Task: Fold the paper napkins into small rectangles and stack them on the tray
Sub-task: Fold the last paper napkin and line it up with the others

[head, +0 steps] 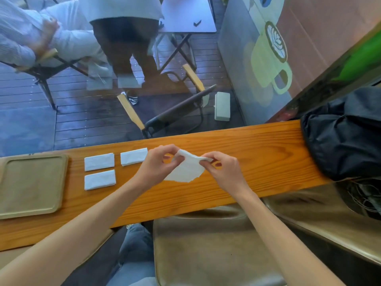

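A white paper napkin (186, 169) hangs above the wooden counter, pinched at its top edge by both hands. My left hand (158, 162) grips its left corner and my right hand (221, 168) grips its right corner. Three folded napkin rectangles lie flat on the counter to the left: one (99, 161) at the back, one (133, 156) beside it near my left hand, and one (100, 179) in front. A tan wooden tray (61, 182) sits at the far left with nothing on it.
The orange wooden counter (257, 153) runs along a glass window. A black bag (342, 139) rests on its right end. Padded stools (206, 248) stand below the front edge. Outside the glass are chairs, a table and a standing person.
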